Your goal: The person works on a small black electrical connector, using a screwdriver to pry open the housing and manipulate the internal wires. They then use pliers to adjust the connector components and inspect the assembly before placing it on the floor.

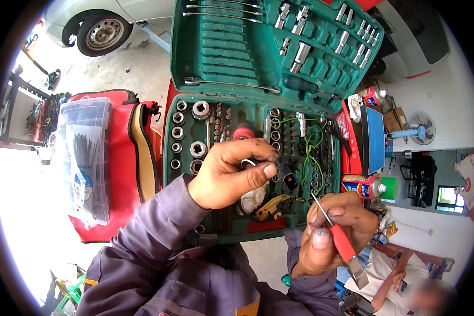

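My left hand (231, 171) is closed on a black electrical connector (287, 177), its open end turned toward the right. A white ring-like piece shows beside the thumb. To the right, my right hand (337, 226) grips a red-handled tool (343, 243) with a thin metal tip pointing up and left toward the connector, a short gap apart from it. A wide metal piece forms the tool's lower end. Both hands are above an opened green socket case (231, 231). A yellowish metal bracket (273, 207) lies in the case below the connector.
The case's raised lid (221, 52) holds wrenches and sockets. Green wire (309, 152) trails over the right side. Left lies a red bag (124, 158) under a clear plastic box (84, 158). Spray cans (361, 185) stand right. Another person (400, 274) sits at lower right; a car wheel (104, 32) is far left.
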### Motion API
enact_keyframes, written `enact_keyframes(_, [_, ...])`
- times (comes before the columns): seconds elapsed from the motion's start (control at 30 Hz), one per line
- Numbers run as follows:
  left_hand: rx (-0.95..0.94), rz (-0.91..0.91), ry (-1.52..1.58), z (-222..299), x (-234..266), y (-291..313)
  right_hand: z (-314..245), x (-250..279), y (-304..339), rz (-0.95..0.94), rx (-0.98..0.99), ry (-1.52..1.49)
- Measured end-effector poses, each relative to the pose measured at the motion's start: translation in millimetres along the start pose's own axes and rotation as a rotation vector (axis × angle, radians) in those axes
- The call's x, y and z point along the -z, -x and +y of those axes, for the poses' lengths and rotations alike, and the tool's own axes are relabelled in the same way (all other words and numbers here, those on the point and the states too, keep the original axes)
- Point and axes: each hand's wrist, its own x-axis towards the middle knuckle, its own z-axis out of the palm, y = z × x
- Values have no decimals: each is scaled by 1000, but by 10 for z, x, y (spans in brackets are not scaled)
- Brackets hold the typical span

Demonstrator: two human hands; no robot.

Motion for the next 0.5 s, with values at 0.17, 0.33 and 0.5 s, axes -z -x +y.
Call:
enact_keyframes(0.17, [33,23,74,-40,20,16,-21,-27,-67,-87,144,342])
enact_keyframes(0.33, [39,20,76,-15,43,12,-93,-125,-166,-139,163,392])
enact_keyframes(0.5, [34,-108,184,-26,58,-43,47,-256,-258,-149,257,394])
